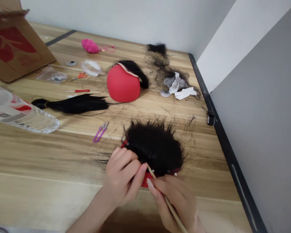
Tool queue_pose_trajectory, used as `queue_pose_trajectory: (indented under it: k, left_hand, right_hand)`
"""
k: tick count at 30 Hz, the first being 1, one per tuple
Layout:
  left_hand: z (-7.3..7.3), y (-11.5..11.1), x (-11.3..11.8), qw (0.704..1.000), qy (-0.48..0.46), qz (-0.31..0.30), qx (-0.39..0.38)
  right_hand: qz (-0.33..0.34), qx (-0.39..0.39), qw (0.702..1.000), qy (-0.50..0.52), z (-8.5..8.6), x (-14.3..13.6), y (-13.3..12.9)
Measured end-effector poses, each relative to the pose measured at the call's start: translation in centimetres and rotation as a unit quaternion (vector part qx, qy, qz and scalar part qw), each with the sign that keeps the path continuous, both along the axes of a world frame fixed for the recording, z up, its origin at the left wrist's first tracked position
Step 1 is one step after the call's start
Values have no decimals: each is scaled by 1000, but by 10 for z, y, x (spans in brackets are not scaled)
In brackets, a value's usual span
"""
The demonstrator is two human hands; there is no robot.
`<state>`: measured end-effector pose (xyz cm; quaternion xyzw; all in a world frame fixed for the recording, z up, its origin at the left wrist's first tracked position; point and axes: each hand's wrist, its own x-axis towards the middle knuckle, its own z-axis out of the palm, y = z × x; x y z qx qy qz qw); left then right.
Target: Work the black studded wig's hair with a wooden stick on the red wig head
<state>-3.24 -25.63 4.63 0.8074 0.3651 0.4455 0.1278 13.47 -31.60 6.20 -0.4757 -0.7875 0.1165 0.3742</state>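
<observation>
The right hand (173,195) grips a thin, stick-like tool (176,215), its tip right at the near edge of the dark hair piece (155,145), which lies on a red base (146,182) at the near side of the counter (70,181). The left hand (123,171) is curled over that same edge, thumb and forefinger close beside the tip; whether strands are pinched there I cannot tell. That closeness looks the main risk: a slip of the tool could prick a fingertip or, if the tip is hooked (too small to make out), snag the wrong strands and tear the edge. Pressing unevenly with the left hand could shift the base and spoil the aim. The bright pins (176,174) along the near edge might scratch the right hand or work loose if the piece is tugged. Loose hairs scattered around it could get caught up in the work. The purple snips (101,132) lie near the left hand, points away, so a careless sideways reach could knock them.
</observation>
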Motion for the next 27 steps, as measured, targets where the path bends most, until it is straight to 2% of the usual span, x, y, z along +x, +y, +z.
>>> queue_pose_trajectory:
  k: [9,22,27]
  left_hand:
    - [0,0,0,1000,10,9,-1]
    - [1,-1,1,1000,8,17,-1]
    - [2,0,1,1000,12,19,-3]
  right_hand:
    - [3,-36,999,34,-6,-2,-5]
    - [0,-12,999,37,-7,-2,-4]
    - [0,-27,999,29,-7,-1,-5]
